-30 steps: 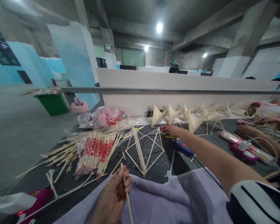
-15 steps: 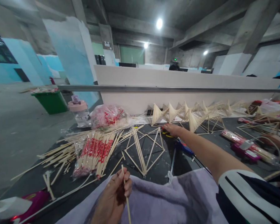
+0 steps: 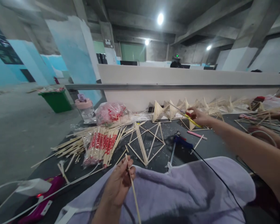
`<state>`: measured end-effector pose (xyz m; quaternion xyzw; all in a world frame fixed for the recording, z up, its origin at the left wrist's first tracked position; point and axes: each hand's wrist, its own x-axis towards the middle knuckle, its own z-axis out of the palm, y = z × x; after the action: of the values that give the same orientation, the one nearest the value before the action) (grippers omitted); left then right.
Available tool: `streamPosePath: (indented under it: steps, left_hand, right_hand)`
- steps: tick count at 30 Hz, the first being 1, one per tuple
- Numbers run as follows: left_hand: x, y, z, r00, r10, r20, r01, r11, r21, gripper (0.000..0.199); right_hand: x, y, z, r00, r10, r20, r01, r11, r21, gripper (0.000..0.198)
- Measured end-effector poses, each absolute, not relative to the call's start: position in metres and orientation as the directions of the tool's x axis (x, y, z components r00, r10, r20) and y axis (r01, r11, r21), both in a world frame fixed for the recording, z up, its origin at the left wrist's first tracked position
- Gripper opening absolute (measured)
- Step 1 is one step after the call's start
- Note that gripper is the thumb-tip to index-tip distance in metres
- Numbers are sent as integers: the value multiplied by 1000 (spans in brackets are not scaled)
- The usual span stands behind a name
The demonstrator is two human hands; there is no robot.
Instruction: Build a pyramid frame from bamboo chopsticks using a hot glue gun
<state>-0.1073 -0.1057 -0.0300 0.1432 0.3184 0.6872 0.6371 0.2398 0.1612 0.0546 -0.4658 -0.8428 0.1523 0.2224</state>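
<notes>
My left hand [image 3: 121, 177], low in the middle, pinches a thin wooden stick [image 3: 134, 191] that slants down toward me. My right hand [image 3: 198, 117] is raised at arm's length over the table, closed on pliers [image 3: 193, 120] with yellow and red handles. Their long tip points left toward the twisted stick models, and their exact type is hard to make out. Between my hands a frame of glued sticks [image 3: 146, 144] rests on the dark table. Right of it lies a blue glue gun [image 3: 184, 142] with a black cord, nozzle toward the left.
Loose sticks [image 3: 72, 146] and a bagged bundle [image 3: 100, 144] lie left. A bottle [image 3: 86, 110] and plastic bag [image 3: 112, 113] stand behind. Twisted stick models [image 3: 158, 111] line the partition. A purple cloth [image 3: 177, 189] covers the near edge. Another person's hand [image 3: 259, 130] works at right.
My right hand has lifted the pliers off the table and moved right with them. My left hand still holds the stick. The view has shifted slightly, revealing a pink strip near the glue gun.
</notes>
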Motion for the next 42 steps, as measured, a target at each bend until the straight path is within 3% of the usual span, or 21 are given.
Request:
streamPosePath:
  steps: [1, 3, 5, 7, 10, 15, 18, 22, 28, 37, 42]
  left_hand:
    - [-106, -106, -28, -138, 971, -194, -782, 13, 623, 21]
    - [-103, -106, -24, -111, 982, -154, -781, 10, 625, 18]
    - [-99, -107, -18, -88, 989, -114, -771, 5, 637, 17]
    - [-93, -110, -10, -72, 993, -94, -739, 11, 674, 17]
    - [-84, -117, 0, -61, 993, -99, -666, 33, 745, 14]
    - [-70, -134, 10, -96, 990, -104, -567, 31, 823, 11]
    - [-63, -143, 14, -134, 987, -85, -510, 5, 860, 14]
    - [-56, -149, 17, -181, 982, -55, -425, -28, 905, 13]
    - [-49, -145, 8, -255, 964, -76, -358, -22, 934, 19]
    - [-50, -143, -1, -299, 951, -76, -334, -30, 942, 18]
    - [-49, -142, -5, -297, 952, -79, -317, -20, 948, 16]
  right_hand:
    - [244, 140, 50, -478, 850, 221, 669, 516, -535, 63]
    - [243, 91, 38, -504, 837, 211, 317, 407, -857, 64]
    - [233, 39, 25, -555, 818, 149, 95, 240, -966, 59]
    - [217, -6, 14, -585, 805, 100, 24, 140, -990, 41]
    - [192, -51, 2, -598, 802, -11, 113, 70, -991, 33]
    - [165, -79, -1, -551, 833, -54, 408, 212, -888, 25]
    - [160, -88, 11, -686, 727, 5, 382, 367, -848, 44]
    - [152, -94, 22, -694, 720, -11, 475, 446, -758, 59]
    - [139, -92, 17, -781, 624, 27, 454, 598, -661, 55]
    - [126, -88, 4, -750, 658, 59, 491, 615, -617, 52]
    - [124, -90, 2, -721, 686, 95, 484, 598, -639, 34]
